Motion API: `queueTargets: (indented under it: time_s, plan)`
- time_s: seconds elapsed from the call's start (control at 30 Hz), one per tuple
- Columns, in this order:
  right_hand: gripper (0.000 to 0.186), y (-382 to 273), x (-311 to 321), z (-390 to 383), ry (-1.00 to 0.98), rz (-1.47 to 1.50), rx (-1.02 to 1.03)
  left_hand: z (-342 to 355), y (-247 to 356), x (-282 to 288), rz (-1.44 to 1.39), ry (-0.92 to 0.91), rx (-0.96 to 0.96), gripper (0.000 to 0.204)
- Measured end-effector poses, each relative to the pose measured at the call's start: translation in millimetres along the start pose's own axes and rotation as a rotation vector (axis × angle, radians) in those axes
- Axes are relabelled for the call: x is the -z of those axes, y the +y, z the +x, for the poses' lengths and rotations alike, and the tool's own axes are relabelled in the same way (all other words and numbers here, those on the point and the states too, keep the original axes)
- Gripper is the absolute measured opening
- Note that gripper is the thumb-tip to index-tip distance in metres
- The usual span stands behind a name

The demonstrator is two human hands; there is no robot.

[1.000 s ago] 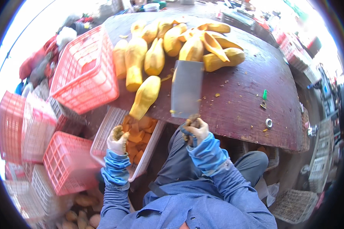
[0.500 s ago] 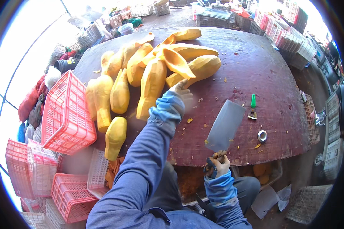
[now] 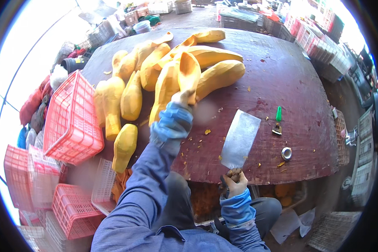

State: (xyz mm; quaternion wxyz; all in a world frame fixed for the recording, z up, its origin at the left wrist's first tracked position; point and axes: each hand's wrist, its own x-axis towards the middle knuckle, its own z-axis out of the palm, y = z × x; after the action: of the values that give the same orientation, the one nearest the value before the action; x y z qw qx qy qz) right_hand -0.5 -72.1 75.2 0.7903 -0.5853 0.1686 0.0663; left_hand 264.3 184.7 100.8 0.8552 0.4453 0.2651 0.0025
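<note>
My left hand (image 3: 184,99), slightly blurred, is closed round the narrow lower end of a hollowed piece of peeled squash (image 3: 189,70), whose scooped side faces up. The piece overlaps a pile of long, peeled yellow-orange squashes (image 3: 167,86) at the table's left. One shorter peeled squash (image 3: 124,148) lies apart at the near left edge. In my right hand (image 3: 237,184) is the dark handle of a cleaver (image 3: 240,139). Its wide grey blade points away from me over the near part of the table, and my fingers wrap the handle at the edge.
On the dark red table (image 3: 277,88) lie a green-handled peeler (image 3: 278,121), a silvery ring-shaped roll (image 3: 286,153) and scattered yellow scraps. Pink plastic crates (image 3: 75,122) stand along the left side. Orange pieces sit in a container (image 3: 287,193) under the near edge.
My left hand has closed on the hollowed squash piece and drawn it left and toward me, swinging it more upright in view. The cleaver has shifted slightly left, its blade turned a little.
</note>
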Motion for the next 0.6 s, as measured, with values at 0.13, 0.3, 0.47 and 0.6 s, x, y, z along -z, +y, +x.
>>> queueTargets:
  time_s: [0.13,0.3,0.47,0.6]
  plan:
    - [0.019,-4.5,-17.2,-8.0,-0.087,-0.395,0.261,-134.5,23.6,115.1,0.403,-0.116,-0.247,0.030]
    - [0.017,-25.5,-120.5,-55.2,-0.391,-0.548,0.562,-301.4,48.4,270.0,0.654,0.087,-0.319,0.037]
    - [0.021,22.6,-225.1,-109.6,-0.770,-0.707,0.672,-420.7,39.5,387.5,0.609,0.312,-0.209,0.039]
    - [0.018,54.0,-276.9,-158.6,-0.964,-0.887,0.705,-480.9,18.2,437.9,0.581,0.422,-0.210,0.039]
